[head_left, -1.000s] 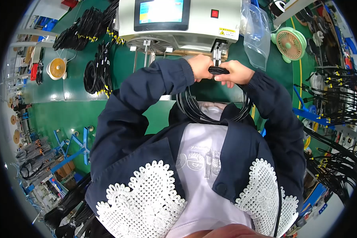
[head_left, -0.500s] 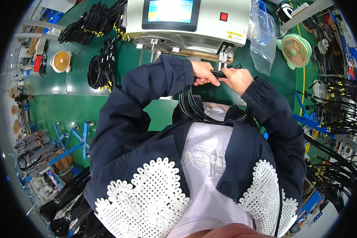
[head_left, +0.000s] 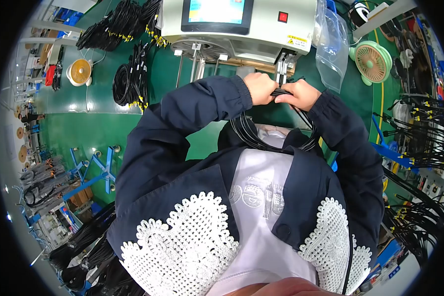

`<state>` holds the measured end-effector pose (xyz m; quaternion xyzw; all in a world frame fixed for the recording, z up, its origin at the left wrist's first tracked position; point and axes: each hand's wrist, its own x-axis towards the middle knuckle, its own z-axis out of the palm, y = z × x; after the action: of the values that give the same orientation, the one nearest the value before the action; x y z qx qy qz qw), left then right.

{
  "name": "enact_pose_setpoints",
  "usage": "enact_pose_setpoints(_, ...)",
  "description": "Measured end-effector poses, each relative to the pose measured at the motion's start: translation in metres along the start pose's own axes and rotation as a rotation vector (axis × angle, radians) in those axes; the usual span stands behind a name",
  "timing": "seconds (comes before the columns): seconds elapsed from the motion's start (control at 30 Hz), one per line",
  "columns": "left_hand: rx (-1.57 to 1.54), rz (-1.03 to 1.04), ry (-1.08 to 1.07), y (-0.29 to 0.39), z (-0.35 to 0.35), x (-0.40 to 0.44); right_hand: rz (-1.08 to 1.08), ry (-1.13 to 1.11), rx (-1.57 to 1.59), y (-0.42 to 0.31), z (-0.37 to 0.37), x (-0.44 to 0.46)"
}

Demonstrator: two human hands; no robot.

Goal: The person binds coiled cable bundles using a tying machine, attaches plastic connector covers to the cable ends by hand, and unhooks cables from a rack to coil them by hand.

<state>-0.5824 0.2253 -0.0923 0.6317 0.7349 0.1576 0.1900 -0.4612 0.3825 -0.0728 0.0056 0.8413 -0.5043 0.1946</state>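
A coil of black cable (head_left: pixel 250 136) hangs in front of my chest, its top strands bunched between my two hands. My left hand (head_left: pixel 260 89) is closed round the bunch from the left side. From the right, my right hand (head_left: pixel 302 94) grips the same bunch, its thumb lying along the strands. Just beyond the hands are the metal guides (head_left: pixel 281 67) at the lower right of a light grey machine (head_left: pixel 266 37) with a lit screen (head_left: pixel 216 11) and a red switch.
Bundles of black cable with yellow tips (head_left: pixel 131 79) lie on the green bench at the left, near an orange fan (head_left: pixel 80 72). A plastic bag (head_left: pixel 331 52) and a green fan (head_left: pixel 373 62) are at the right. More cables hang at the far right.
The view has shifted, so the machine appears further right. My left hand has turned over the cable bunch, its knuckles now up, and both hands still hold the coil.
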Motion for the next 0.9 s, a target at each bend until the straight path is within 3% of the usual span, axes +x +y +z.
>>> enact_pose_setpoints(0.07, -0.036, -0.015, -0.036, 0.001, -0.003, 0.002, 0.092, -0.040, 0.378, 0.014, 0.005, -0.002)
enact_pose_setpoints(0.17, -0.080, -0.020, -0.034, 0.003, -0.008, 0.005, 0.263, -0.257, 0.373, 0.012, -0.011, -0.003)
enact_pose_setpoints(0.2, -0.094, -0.019, -0.025, 0.005, -0.009, 0.006, 0.337, -0.189, 0.300, 0.011, -0.011, -0.002)
enact_pose_setpoints(0.3, -0.256, 0.017, 0.048, -0.002, -0.005, 0.007, -0.074, 0.259, -0.318, -0.002, 0.004, -0.008)
enact_pose_setpoints(0.33, -0.372, -0.070, -0.098, 0.000, -0.012, 0.007, -0.074, 0.331, -0.464, -0.008, 0.008, -0.012)
enact_pose_setpoints(0.5, -1.034, -0.403, -0.693, -0.008, -0.025, 0.009, -0.121, 0.409, -0.788, -0.011, 0.018, -0.017)
enact_pose_setpoints(0.63, -1.061, -0.420, -0.767, -0.009, -0.028, 0.010, -0.201, 0.467, -0.901, -0.011, 0.015, -0.018)
enact_pose_setpoints(0.77, -0.231, 0.011, -0.082, 0.026, -0.057, 0.004, -0.017, 0.438, -0.562, -0.038, -0.006, -0.023)
enact_pose_setpoints(0.8, -0.061, 0.065, 0.059, 0.035, -0.067, 0.000, -0.066, 0.351, -0.276, -0.041, -0.016, -0.025)
enact_pose_setpoints(0.83, 0.109, 0.123, 0.203, 0.045, -0.077, -0.005, 0.035, 0.220, -0.081, -0.052, -0.023, -0.031)
enact_pose_setpoints(0.9, 0.163, 0.140, 0.202, 0.061, -0.100, -0.015, 0.224, -0.039, 0.302, -0.080, -0.037, -0.043)
